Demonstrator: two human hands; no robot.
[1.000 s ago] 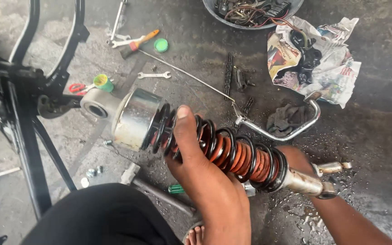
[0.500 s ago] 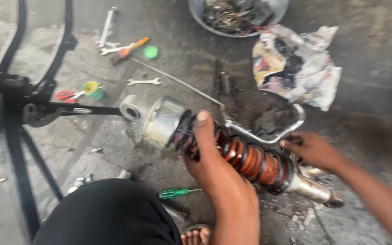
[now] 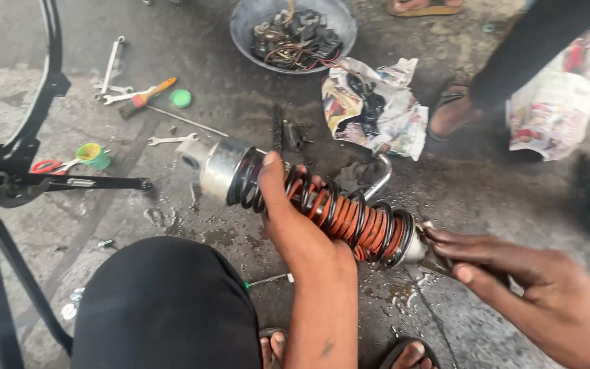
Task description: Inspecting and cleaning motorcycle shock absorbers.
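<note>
Black tubular frame (image 3: pixel 8 171) stands far left on the wet concrete floor (image 3: pixel 500 205). At centre lies a chrome-capped shock absorber with black and orange coils (image 3: pixel 322 205); the left hand (image 3: pixel 295 219) clamps around its spring, while the right hand (image 3: pixel 507 266) pinches its lower end with closed fingertips.

A: Any packaging in view?
B: Crumpled printed newspaper wrapping (image 3: pixel 375 106), white with red and yellow patches, just right of upper centre, dark parts on it.
A: More?
B: A second crumpled printed paper bundle (image 3: pixel 560 102) at the upper right edge. No screens, no signs.
</note>
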